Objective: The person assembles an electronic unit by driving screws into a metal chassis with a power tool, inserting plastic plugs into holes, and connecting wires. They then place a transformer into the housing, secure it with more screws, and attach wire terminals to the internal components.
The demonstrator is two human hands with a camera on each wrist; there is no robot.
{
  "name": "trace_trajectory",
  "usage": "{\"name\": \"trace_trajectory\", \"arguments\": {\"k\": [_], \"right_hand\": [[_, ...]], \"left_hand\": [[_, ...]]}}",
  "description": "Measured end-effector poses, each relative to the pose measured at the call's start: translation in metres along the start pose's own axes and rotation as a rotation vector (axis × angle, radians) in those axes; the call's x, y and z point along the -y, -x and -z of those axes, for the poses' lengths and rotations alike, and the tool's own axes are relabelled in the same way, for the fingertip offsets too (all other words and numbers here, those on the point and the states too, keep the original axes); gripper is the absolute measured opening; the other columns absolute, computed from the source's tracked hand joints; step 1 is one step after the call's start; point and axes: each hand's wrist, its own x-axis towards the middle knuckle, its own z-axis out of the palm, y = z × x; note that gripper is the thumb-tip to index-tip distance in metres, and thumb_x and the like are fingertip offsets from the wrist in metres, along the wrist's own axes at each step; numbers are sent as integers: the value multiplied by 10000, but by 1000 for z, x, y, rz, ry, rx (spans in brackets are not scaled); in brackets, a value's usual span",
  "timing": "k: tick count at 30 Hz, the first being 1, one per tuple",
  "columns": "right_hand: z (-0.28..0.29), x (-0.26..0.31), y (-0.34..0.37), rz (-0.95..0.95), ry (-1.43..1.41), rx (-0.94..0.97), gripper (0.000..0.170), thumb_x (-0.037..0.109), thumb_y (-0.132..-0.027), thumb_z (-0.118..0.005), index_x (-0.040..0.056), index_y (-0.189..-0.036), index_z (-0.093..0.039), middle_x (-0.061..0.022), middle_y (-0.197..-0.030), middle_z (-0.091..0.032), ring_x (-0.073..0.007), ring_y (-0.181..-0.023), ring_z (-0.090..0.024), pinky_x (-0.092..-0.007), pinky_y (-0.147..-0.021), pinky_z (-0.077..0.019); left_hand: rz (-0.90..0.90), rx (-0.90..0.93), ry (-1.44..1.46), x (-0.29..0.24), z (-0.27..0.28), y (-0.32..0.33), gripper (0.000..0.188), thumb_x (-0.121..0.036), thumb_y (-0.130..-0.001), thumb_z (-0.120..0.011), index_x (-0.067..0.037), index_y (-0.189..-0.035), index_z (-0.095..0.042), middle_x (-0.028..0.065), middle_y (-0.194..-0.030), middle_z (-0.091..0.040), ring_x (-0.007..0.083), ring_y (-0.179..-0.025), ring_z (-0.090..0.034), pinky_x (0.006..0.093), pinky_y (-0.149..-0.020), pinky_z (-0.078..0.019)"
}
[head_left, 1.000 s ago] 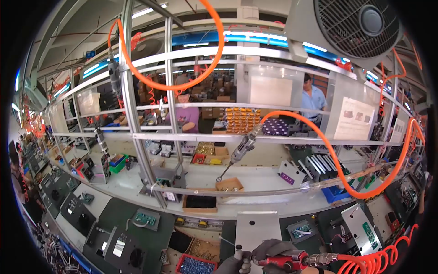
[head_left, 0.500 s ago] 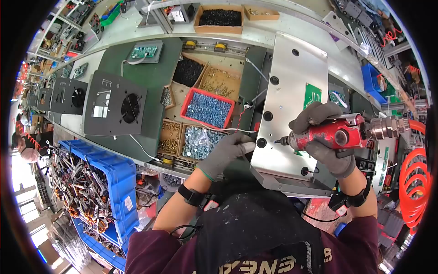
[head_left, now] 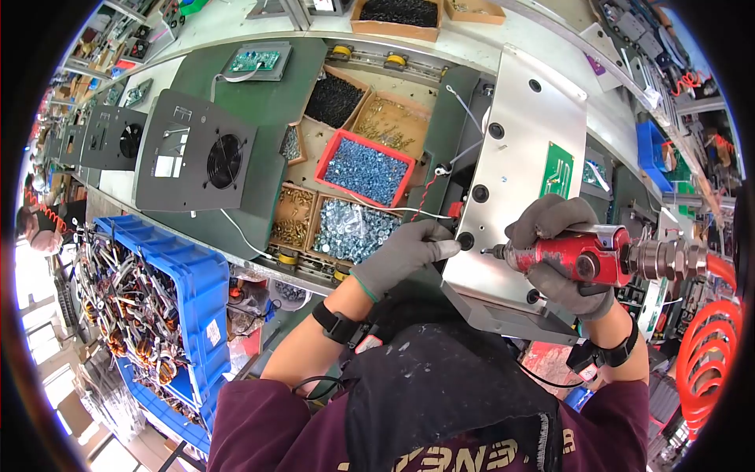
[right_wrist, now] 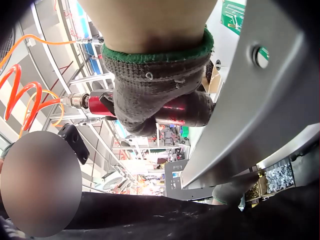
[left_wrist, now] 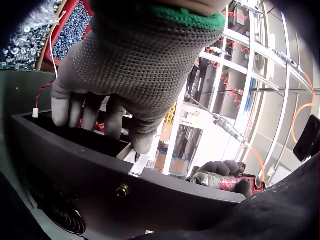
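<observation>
In the head view, the left hand (head_left: 401, 259) has been brought closer to the black foot (head_left: 465, 241) on the silver panel (head_left: 511, 197); whether it is touched cannot be told. The red driver (head_left: 558, 256) is grasped by the right hand (head_left: 570, 289) over the panel's near end, tip just beside that foot; work there seems to be being lined up. The pale lettering (head_left: 440, 458) on the garment cannot be read with certainty.

In the left wrist view, the fingers are seen loosely extended over the dark casing's (left_wrist: 80, 160) edge, with nothing visibly gripped.

In the right wrist view, the driver is seen encircled; no brand can be read.
</observation>
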Motion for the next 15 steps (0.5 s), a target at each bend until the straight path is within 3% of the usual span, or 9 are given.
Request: {"name": "trace_trajectory", "arguments": {"k": [6, 8, 10, 12, 14, 15], "right_hand": [[3, 0, 1, 45, 128, 88, 374, 11, -704, -711, 81, -1004, -499, -122, -934, -579, -204, -836, -586, -326, -721, -492], [0, 4, 3, 42, 263, 133, 353, 50, -691, -702, 107, -945, -464, -110, -859, -564, -233, -802, -571, -364, -737, -495], [-4, 2, 3, 46, 232, 88, 312, 64, -706, -704, 102, -912, -473, -108, -819, -569, -237, -766, -567, -362, -692, -484], [-1, -1, 4, 75, 152, 179, 329, 91, -702, -800, 71, -929, -563, -128, -931, -629, -236, -842, -618, -349, -720, -500], [-5, -4, 3, 71, 86, 176, 303, 94, -706, -802, 69, -913, -582, -127, -915, -638, -238, -833, -627, -358, -722, -506], [-8, 0, 0, 69, 156, 174, 282, 67, -702, -749, 73, -882, -532, -111, -807, -594, -240, -736, -581, -365, -685, -492]], "left_hand": [[31, 12, -24, -3, 2, 0, 349, -289, -841, -693, 8, -1008, -620, 17, -866, -584, 89, -829, -509, 260, -765, -429], [37, 5, -18, -3, 2, -2, 355, -293, -837, -699, 8, -1007, -618, 14, -861, -580, 86, -823, -506, 258, -758, -429], [44, -1, -12, 0, 2, -2, 362, -298, -833, -705, 7, -1006, -617, 11, -856, -577, 83, -817, -502, 256, -751, -428], [22, 16, 37, 5, 3, -5, 373, -305, -825, -716, 6, -1002, -615, 7, -851, -574, 80, -814, -502, 252, -739, -426], [9, 17, 34, 4, 3, -4, 373, -304, -824, -718, 7, -1001, -614, 7, -849, -573, 81, -812, -503, 250, -735, -427], [-3, 22, 26, 3, 3, -4, 373, -303, -823, -720, 8, -1000, -613, 6, -847, -573, 82, -809, -503, 248, -731, -428]]}}
